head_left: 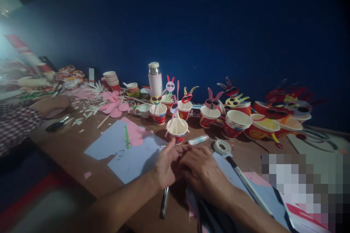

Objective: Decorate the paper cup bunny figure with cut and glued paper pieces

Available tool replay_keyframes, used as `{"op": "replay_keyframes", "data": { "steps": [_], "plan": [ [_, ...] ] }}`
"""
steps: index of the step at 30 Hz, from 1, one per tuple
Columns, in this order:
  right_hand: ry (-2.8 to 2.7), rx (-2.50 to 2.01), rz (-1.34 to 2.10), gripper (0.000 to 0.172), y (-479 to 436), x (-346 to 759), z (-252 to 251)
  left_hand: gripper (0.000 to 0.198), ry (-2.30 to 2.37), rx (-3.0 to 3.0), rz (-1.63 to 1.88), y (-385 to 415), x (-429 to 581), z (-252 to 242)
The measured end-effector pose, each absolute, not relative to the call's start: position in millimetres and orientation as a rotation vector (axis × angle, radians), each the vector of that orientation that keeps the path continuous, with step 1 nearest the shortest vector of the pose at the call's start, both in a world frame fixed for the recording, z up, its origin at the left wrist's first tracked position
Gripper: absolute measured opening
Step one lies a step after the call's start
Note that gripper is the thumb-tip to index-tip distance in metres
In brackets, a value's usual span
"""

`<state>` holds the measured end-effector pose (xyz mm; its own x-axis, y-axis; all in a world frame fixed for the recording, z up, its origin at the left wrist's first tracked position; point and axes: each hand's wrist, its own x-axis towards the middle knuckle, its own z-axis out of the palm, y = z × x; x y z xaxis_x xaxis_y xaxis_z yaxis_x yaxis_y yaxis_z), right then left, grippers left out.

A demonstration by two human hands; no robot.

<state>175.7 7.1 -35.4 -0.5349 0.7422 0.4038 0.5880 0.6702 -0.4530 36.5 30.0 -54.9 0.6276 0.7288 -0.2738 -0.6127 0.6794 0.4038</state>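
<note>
Just in front of a paper cup, my two hands meet over the table's front part. My left hand [167, 165] is turned palm inward, its thumb apart and its fingers reaching toward the other hand. Across those fingers lies my right hand [202, 169], its fingers bent and pressed together. Whatever is between them, if anything, is hidden. Beyond my left thumb stands the red-and-white paper cup [177, 135] with a paper figure on a stick in it. A pen [164, 204] lies below my left wrist. A clear tube [198, 140] and a tape roll [222, 148] are beyond my right hand.
White paper sheets [133, 165] and pink paper [132, 131] lie at left. Several decorated cups [210, 116] line the back, near a white thermos [155, 82]. Paper scraps [90, 107] and another person's checked sleeve [19, 123] are farther left. A black-and-white marker [248, 185] lies at right.
</note>
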Motion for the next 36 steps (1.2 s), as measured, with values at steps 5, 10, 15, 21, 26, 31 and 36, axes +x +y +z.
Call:
{"op": "replay_keyframes", "data": {
  "steps": [5,10,15,21,26,31,36],
  "plan": [
    [-2.089,-1.04,0.378,0.008,14,186,-29,0.028,0.507,0.417,0.819,28,38,-56],
    [-2.142,-0.975,0.07,0.014,21,199,-30,0.019,0.575,0.611,0.945,25,39,-52],
    [-2.294,-0.877,-0.168,0.017,20,205,-37,0.022,0.635,0.705,0.909,26,35,-51],
    [-1.947,-0.998,0.317,0.017,25,201,-45,0.022,0.81,0.75,1.012,26,32,-47],
    [-1.346,-1.158,1.167,0.019,30,195,-46,0.02,0.847,0.819,1.022,26,32,-45],
    [-1.108,-0.984,1.58,0.026,27,191,-45,0.011,0.79,0.766,0.896,28,33,-48],
    [-1.102,-1.008,1.633,0.027,25,187,-45,0.011,0.796,0.711,0.9,31,34,-52]
  ]
}}
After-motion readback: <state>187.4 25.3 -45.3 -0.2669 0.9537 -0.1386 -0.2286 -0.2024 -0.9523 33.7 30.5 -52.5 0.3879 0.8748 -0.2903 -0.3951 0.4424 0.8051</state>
